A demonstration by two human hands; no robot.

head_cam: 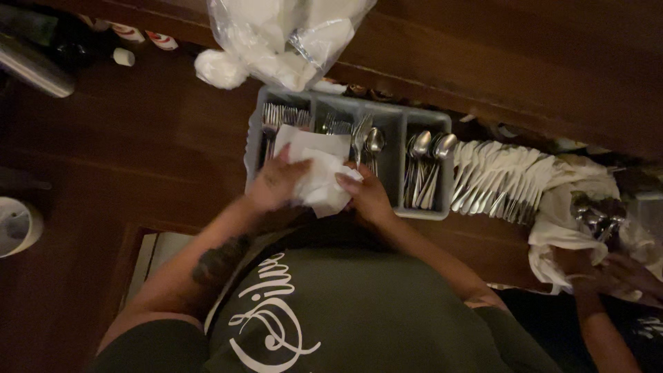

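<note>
Green shirt [387, 311] nearest; left hand [273, 183] and right hand [369, 197] both grip a half-folded napkin [319, 176] over the cutlery tray [394, 124], rolled sets [501, 179] already laid beside.

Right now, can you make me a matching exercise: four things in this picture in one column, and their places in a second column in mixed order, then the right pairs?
Things:
1. white napkin
2. spoons
3. clear plastic bag
4. row of wrapped cutlery

Places:
A. right compartment of the grey cutlery tray
B. on the wooden counter, right of the tray
C. between the left hand and right hand
D. behind the tray, at the top of the view

Pairs: 1-C, 2-A, 3-D, 4-B
</note>
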